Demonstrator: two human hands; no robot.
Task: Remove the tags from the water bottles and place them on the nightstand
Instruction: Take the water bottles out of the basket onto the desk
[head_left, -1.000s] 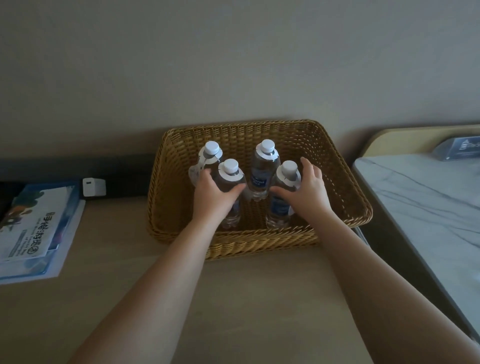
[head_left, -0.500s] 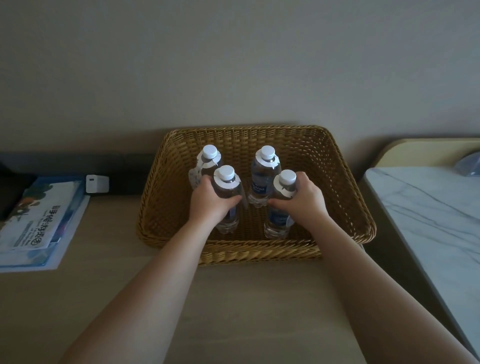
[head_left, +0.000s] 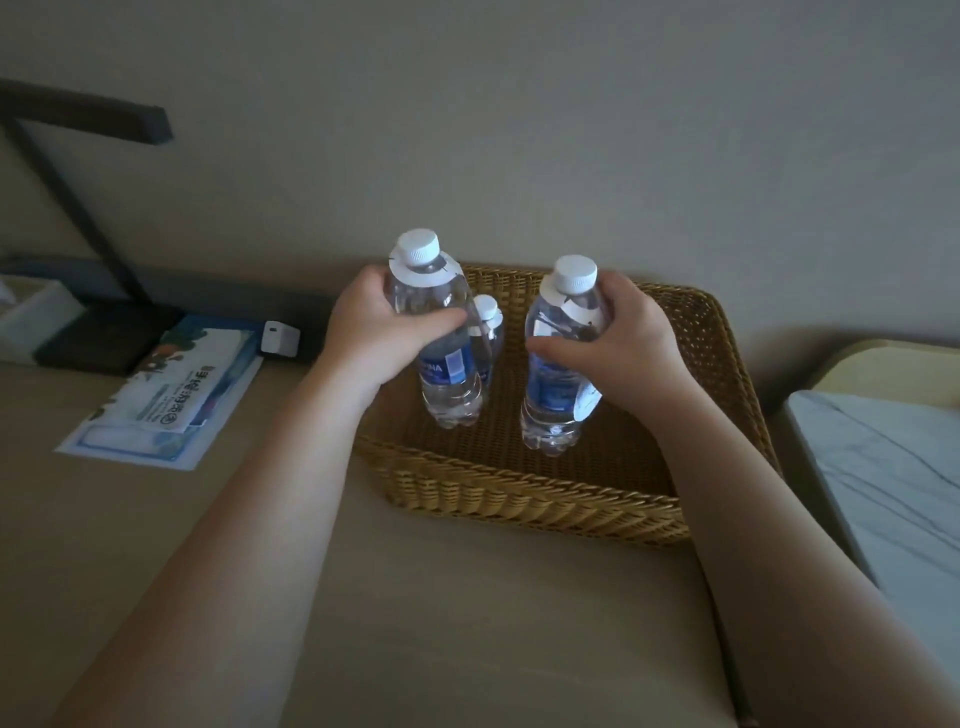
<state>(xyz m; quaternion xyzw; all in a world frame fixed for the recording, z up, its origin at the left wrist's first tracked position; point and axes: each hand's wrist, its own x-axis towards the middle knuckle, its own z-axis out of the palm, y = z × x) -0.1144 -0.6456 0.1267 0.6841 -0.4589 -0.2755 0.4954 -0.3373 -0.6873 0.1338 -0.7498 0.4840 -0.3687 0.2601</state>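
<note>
My left hand (head_left: 374, 332) grips a clear water bottle (head_left: 447, 379) with a white cap and a white paper tag round its neck. My right hand (head_left: 618, 338) grips a second tagged bottle (head_left: 553, 400). Both bottles hang upright above the woven wicker basket (head_left: 519, 493). Between the two, a third tagged bottle (head_left: 487, 317) still stands in the basket, mostly hidden behind the left one. The marble-topped nightstand (head_left: 893, 467) lies at the right edge.
The basket sits on a beige desk (head_left: 415, 623). To the left lie a blue-edged leaflet (head_left: 171, 395), a small white charger (head_left: 280, 339) and a black lamp base with slanted stem (head_left: 104, 332). A white box (head_left: 26, 317) is at the far left.
Both hands closed round the two front bottles and lifted them up out of the basket. The camera view tilted and shifted left.
</note>
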